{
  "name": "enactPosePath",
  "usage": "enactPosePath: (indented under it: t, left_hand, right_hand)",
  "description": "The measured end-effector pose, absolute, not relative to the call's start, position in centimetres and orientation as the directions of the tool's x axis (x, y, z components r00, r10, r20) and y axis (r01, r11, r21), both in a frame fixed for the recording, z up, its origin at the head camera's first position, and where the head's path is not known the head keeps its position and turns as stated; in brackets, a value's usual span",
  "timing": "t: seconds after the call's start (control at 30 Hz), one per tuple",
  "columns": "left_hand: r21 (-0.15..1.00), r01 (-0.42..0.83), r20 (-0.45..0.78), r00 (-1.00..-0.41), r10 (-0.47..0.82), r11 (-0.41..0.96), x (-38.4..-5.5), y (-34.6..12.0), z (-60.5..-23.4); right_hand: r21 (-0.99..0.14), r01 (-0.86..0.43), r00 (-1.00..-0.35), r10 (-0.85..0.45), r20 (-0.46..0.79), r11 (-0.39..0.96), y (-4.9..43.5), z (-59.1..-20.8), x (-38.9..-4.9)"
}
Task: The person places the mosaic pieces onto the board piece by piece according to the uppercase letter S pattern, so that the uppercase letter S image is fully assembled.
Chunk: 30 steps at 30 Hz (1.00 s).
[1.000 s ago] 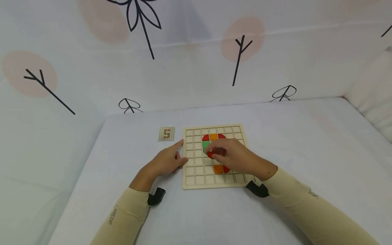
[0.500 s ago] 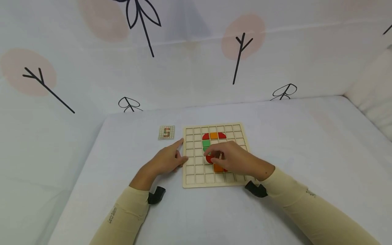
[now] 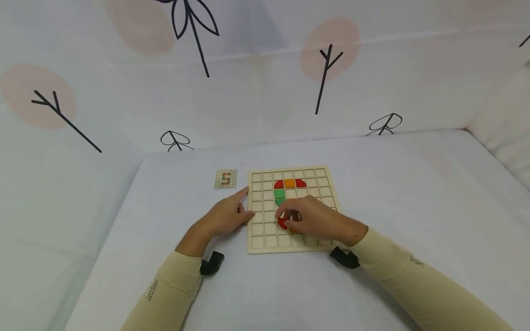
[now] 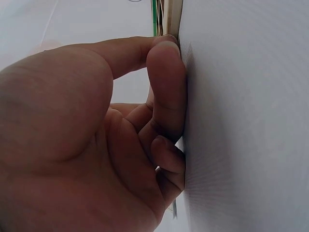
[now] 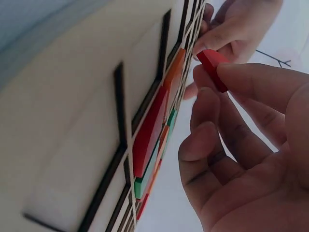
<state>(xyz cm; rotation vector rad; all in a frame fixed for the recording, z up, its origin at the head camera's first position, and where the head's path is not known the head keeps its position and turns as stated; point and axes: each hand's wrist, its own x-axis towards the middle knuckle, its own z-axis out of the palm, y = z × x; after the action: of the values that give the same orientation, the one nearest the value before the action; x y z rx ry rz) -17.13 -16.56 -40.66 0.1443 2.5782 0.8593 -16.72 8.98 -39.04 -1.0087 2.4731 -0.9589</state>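
Observation:
My right hand pinches a red quarter-round tile between thumb and fingertips. It holds the tile low over the lower middle of a wooden grid board. Left of the board, my left hand touches the edge with index fingertip and thumb; its other fingers bend against the tablecloth in the left wrist view. At the top of the tile pattern, an orange square tile sits between two red quarter-rounds. Below the left one is a green square tile. Lower tiles are partly hidden by my right hand.
A small pattern card printed with a coloured S on a grid lies beyond the board's upper left corner. White cloth covers the table, and a patterned cloth hangs behind it.
My right hand has moved a little toward me over the board, carrying the red tile toward the lower rows. The left hand stays at the board's edge.

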Motion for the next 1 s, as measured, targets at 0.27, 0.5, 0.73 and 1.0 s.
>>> enactPosePath:
  t: [0.27, 0.5, 0.73, 1.0]
  left_hand:
    - [0.6, -0.036, -0.351, -0.909, 0.223, 0.799, -17.13, -16.56, -40.6]
    - [0.595, -0.036, -0.355, -0.908, 0.223, 0.803, -17.07, -16.54, -40.5]
    - [0.6, -0.038, -0.35, -0.911, 0.219, 0.799, -16.96, -16.55, -40.42]
    - [0.604, -0.041, -0.351, -0.91, 0.219, 0.796, -16.9, -16.54, -40.4]
  right_hand:
    - [-0.667, -0.503, -0.7, -0.712, -0.058, 0.549, 8.79, -39.37, -16.64]
    - [-0.66, -0.514, -0.693, -0.719, -0.059, 0.549, 8.75, -39.69, -16.73]
    - [-0.642, -0.532, -0.692, -0.721, -0.047, 0.552, 8.62, -39.85, -16.87]
    - [-0.604, -0.552, -0.703, -0.711, -0.034, 0.575, 8.49, -40.01, -16.78]
